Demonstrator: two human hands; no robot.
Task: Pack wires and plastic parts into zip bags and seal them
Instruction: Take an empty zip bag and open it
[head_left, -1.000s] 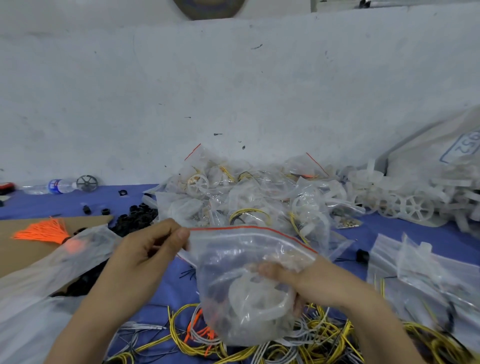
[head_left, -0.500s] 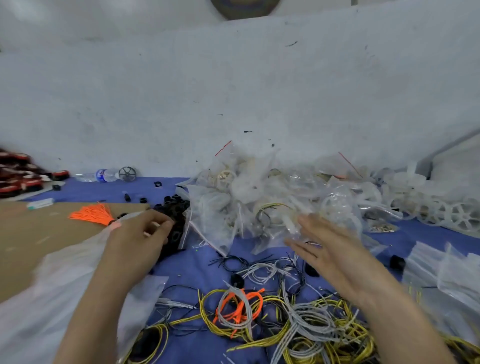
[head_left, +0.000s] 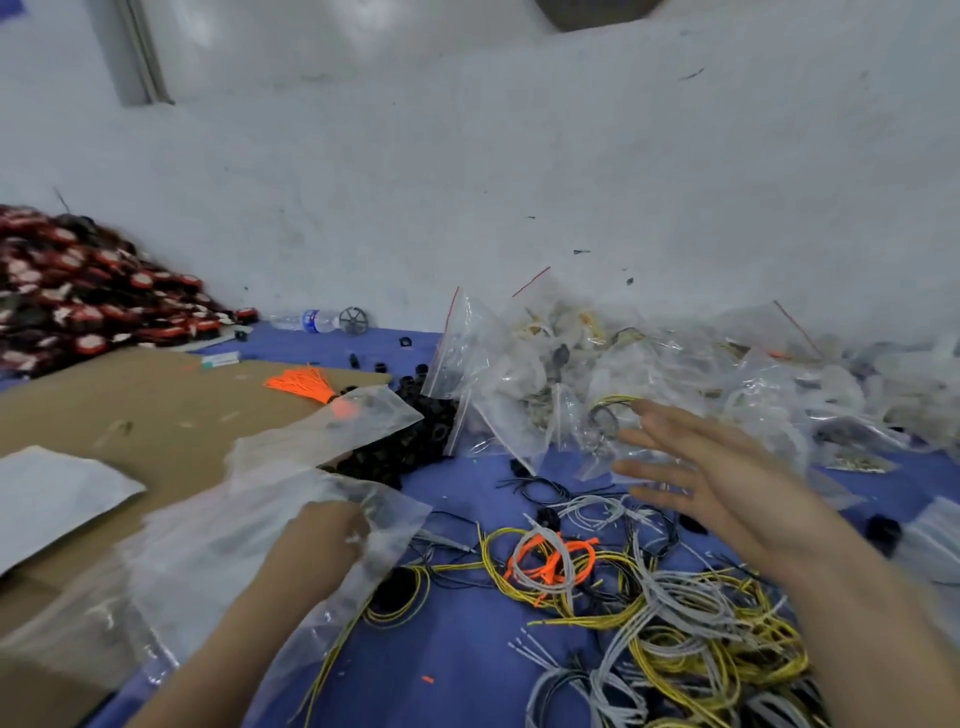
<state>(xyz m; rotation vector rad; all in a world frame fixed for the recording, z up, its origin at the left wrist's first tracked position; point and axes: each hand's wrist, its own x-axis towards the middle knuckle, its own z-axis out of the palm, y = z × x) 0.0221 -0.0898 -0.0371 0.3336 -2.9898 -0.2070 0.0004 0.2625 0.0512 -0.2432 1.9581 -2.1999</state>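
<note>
A flat brown cardboard sheet (head_left: 156, 405) covers the left of the blue-covered bench (head_left: 457, 649). On its near left corner lies a white sheet (head_left: 52, 493). Beyond its far left edge rises a heap of red-and-black pieces (head_left: 78, 291) — blurred. Past its far edge a clear water bottle (head_left: 306, 320) lies on its side against the pale wall (head_left: 467, 156).

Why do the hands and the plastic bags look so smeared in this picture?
Head view: probably motion blur; the right hand and left hand are streaked, the clear bags by the left hand smeared to haze. Same head view: the orange wires read sharper; light is flat, with faint glare on the filled bags.
</note>
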